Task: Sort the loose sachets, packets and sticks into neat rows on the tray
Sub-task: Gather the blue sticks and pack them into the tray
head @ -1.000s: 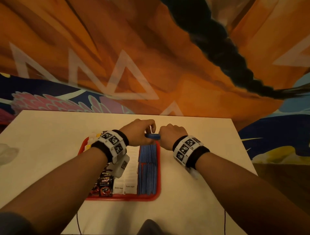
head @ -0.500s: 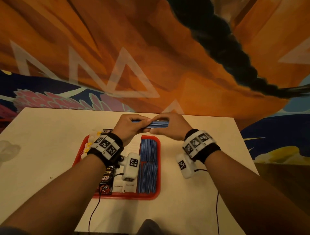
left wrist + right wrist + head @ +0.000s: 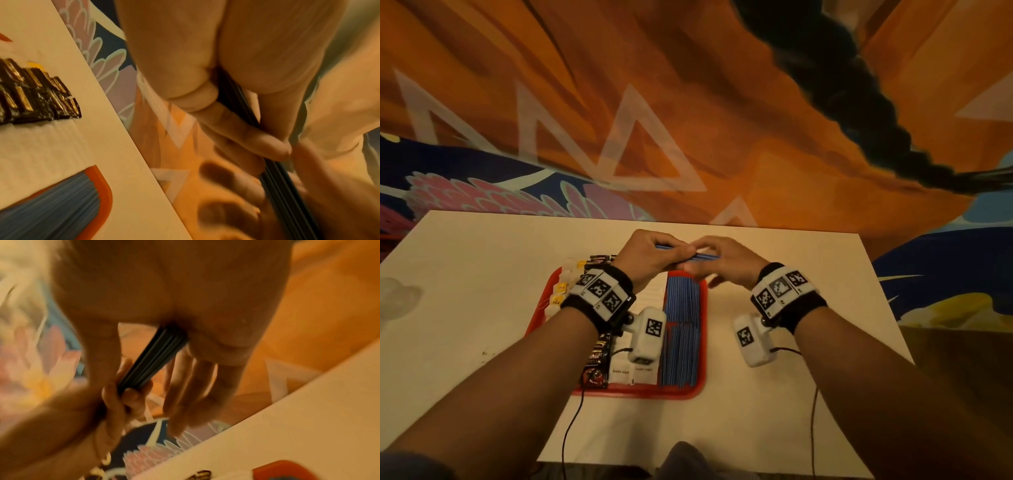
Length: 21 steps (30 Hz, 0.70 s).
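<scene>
Holding a thin bundle of blue sticks (image 3: 703,256) level above the far end of the red tray (image 3: 640,390); left hand (image 3: 650,255) curled round one end, thumb and fingers pinching; right hand (image 3: 726,262) pinches the other end, remaining fingers loosely extended. Tray sits on the pale, matte counter (image 3: 774,394); flat ribbed row of blue sticks (image 3: 683,329) along its right side, white paper sachets (image 3: 635,371) beside it, glossy dark packets (image 3: 595,356) further left.

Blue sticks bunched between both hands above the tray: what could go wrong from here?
1. The bundle of blue sticks is held only at its ends by the left hand and right hand; a loose pinch could let sticks slide out and scatter on the table.
2. The blue row on the red tray already looks full, so adding more may disturb it.
</scene>
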Motion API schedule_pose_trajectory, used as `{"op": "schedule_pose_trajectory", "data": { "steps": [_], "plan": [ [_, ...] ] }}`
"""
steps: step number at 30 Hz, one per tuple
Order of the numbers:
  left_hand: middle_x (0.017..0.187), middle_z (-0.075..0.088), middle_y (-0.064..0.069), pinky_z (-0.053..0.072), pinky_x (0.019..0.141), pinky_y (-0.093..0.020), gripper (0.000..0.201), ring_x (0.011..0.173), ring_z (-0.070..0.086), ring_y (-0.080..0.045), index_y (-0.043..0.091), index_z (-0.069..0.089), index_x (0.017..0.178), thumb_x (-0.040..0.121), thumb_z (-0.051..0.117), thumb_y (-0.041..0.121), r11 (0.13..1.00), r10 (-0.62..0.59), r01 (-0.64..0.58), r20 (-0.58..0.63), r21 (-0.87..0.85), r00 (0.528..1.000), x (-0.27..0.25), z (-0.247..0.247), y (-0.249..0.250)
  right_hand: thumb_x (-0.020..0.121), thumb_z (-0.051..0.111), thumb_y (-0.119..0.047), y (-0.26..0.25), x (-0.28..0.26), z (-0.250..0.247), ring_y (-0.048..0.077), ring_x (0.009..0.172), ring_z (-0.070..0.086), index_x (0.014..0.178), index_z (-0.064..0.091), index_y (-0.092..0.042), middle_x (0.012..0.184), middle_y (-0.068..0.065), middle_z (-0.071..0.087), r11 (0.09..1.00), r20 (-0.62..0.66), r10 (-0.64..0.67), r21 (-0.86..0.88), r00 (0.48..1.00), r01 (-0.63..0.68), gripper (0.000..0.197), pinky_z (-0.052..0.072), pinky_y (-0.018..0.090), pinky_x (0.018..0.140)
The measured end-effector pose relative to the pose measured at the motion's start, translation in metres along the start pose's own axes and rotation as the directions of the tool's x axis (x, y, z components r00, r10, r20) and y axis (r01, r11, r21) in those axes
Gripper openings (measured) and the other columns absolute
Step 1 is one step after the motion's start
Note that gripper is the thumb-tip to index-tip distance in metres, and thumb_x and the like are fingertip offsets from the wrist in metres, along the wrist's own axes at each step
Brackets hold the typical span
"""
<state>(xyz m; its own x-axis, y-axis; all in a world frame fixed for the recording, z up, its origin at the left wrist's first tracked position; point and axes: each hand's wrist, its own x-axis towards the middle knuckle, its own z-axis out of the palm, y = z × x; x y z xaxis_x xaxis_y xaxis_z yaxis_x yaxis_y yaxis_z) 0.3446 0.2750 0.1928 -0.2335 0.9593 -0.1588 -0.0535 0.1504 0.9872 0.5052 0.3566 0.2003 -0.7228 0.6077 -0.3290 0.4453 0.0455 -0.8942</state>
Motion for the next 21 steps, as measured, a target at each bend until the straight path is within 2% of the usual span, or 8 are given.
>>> {"op": "schedule_pose_trajectory", "data": {
  "steps": [3,5,7,10,12,15,18,21],
  "plan": [
    [0.072,0.075,-0.007,0.06,0.068,-0.024,0.001,0.065,0.07,-0.015,0.003,0.076,0.082,0.082,0.075,0.002,0.986,-0.036,0.026,0.059,0.165,0.998,0.002,-0.004,-0.008,0.087,0.072,-0.034,0.008,-0.001,0.011,0.016,0.076,0.073,0.104,0.065,-0.012,0.086,0.005,0.074,0.91,0.147,0.148,-0.407,0.978,-0.076,0.028,0.057,0.031,0.063],
    [0.077,0.075,-0.01,0.062,0.073,-0.03,0.001,0.07,0.072,-0.021,0.007,0.077,0.08,0.081,0.078,0.007,0.956,-0.059,0.027,0.1,0.291,0.993,0.003,-0.007,-0.015,0.094,0.062,-0.037,0.016,-0.001,0.022,0.008,0.054,0.066,0.085,0.063,-0.018,0.061,-0.005,0.069,0.868,0.117,0.214,-0.478,0.97,-0.133,0.021,0.049,0.024,0.054],
    [0.085,0.074,-0.014,0.062,0.074,-0.033,0.012,0.075,0.073,-0.023,0.007,0.076,0.09,0.08,0.08,0.01,0.954,-0.076,0.049,0.08,0.296,0.994,0.002,-0.011,-0.026,0.098,0.056,-0.037,0.026,0.0,0.034,0.001,0.045,0.055,0.075,0.062,-0.023,0.045,-0.013,0.059,0.855,0.061,0.212,-0.495,0.975,-0.155,0.027,0.04,0.019,0.051],
    [0.094,0.07,-0.014,0.062,0.072,-0.032,0.042,0.078,0.072,-0.022,0.01,0.062,0.12,0.081,0.078,0.01,0.986,-0.152,0.158,-0.101,0.056,0.983,-0.002,-0.011,-0.048,0.096,0.055,-0.04,0.044,0.01,0.049,0.008,0.061,0.059,0.089,0.071,-0.015,0.066,-0.011,0.065,0.862,-0.036,0.214,-0.463,0.976,-0.206,0.031,0.045,0.024,0.056],
    [0.097,0.07,-0.014,0.061,0.074,-0.031,0.044,0.08,0.07,-0.022,0.005,0.056,0.127,0.087,0.073,0.014,0.947,-0.289,0.264,-0.126,-0.182,0.949,-0.006,-0.005,-0.063,0.095,0.055,-0.043,0.06,0.017,0.06,0.016,0.071,0.063,0.096,0.07,-0.012,0.084,0.0,0.07,0.862,-0.136,0.233,-0.43,0.963,-0.269,0.034,0.051,0.029,0.064],
    [0.1,0.073,-0.014,0.058,0.074,-0.026,0.031,0.084,0.069,-0.021,-0.002,0.062,0.114,0.095,0.064,0.022,0.886,-0.409,0.388,-0.032,-0.255,0.912,-0.011,0.004,-0.088,0.096,0.055,-0.037,0.079,0.02,0.077,0.024,0.073,0.06,0.095,0.061,-0.007,0.091,0.008,0.065,0.842,-0.234,0.303,-0.388,0.924,-0.374,0.03,0.047,0.03,0.063],
    [0.092,0.07,-0.013,0.056,0.066,-0.025,0.016,0.071,0.067,-0.018,0.0,0.064,0.1,0.096,0.063,0.015,0.832,-0.49,0.451,-0.047,-0.325,0.87,-0.013,0.014,-0.111,0.095,0.056,-0.028,0.095,0.018,0.094,0.025,0.074,0.053,0.095,0.052,-0.01,0.094,0.009,0.059,0.794,-0.269,0.383,-0.393,0.883,-0.464,0.018,0.044,0.031,0.065],
    [0.09,0.071,-0.011,0.054,0.054,-0.024,0.011,0.064,0.067,-0.014,0.004,0.061,0.091,0.099,0.058,0.011,0.778,-0.582,0.527,-0.079,-0.342,0.809,-0.015,0.02,-0.131,0.092,0.06,-0.019,0.11,0.017,0.114,0.026,0.082,0.059,0.113,0.055,-0.007,0.106,0.011,0.062,0.751,-0.197,0.441,-0.454,0.876,-0.48,0.025,0.045,0.03,0.065]
  ]
}}
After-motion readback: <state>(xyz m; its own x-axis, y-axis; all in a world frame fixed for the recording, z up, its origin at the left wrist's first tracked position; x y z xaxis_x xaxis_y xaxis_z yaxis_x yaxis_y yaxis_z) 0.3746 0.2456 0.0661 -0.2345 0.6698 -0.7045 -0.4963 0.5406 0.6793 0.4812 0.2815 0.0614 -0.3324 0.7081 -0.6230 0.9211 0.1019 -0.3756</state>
